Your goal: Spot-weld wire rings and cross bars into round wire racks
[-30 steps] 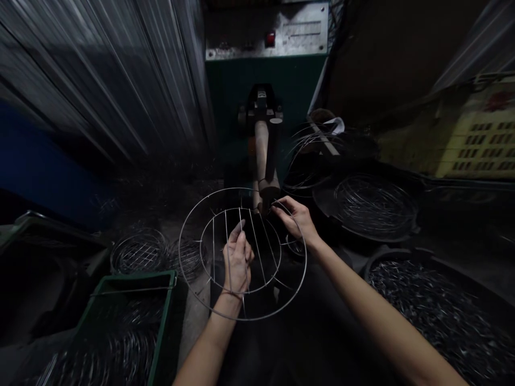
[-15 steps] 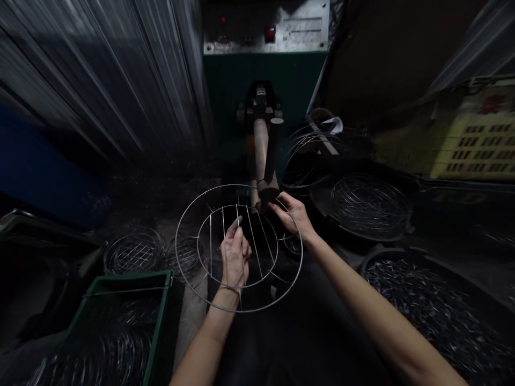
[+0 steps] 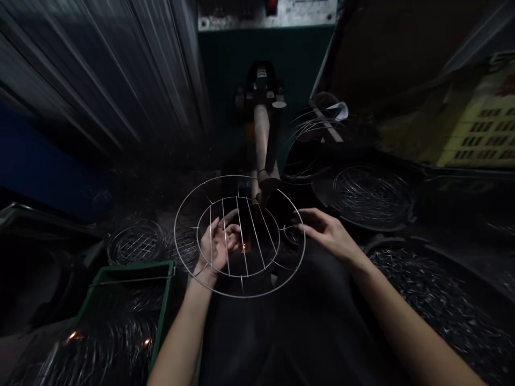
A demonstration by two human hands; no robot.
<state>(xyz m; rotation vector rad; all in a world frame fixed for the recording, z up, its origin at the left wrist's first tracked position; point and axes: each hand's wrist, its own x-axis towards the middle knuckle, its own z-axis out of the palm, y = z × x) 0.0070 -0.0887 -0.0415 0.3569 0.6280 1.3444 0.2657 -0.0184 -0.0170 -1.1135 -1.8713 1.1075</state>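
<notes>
One wire rack (image 3: 242, 236), two rings, five bars across the inner one, sitting out front with its far rim by the lower end of the single machine arm (image 3: 261, 134). Two hands on the job: left (image 3: 217, 246) is half open under the bars, palm up, fingers loosely curled, can't tell if it's touching. Right (image 3: 332, 233) has thumb and fingers slightly apart at the right rim, grip unclear. There's a gap between the rack and the one green crate (image 3: 165, 305).

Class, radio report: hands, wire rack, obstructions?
Left hand, loosely curled, behind wire rack. Right hand at right rim, grip unclear. Far rim overlaps machine arm in view; orange spark near left hand.
</notes>
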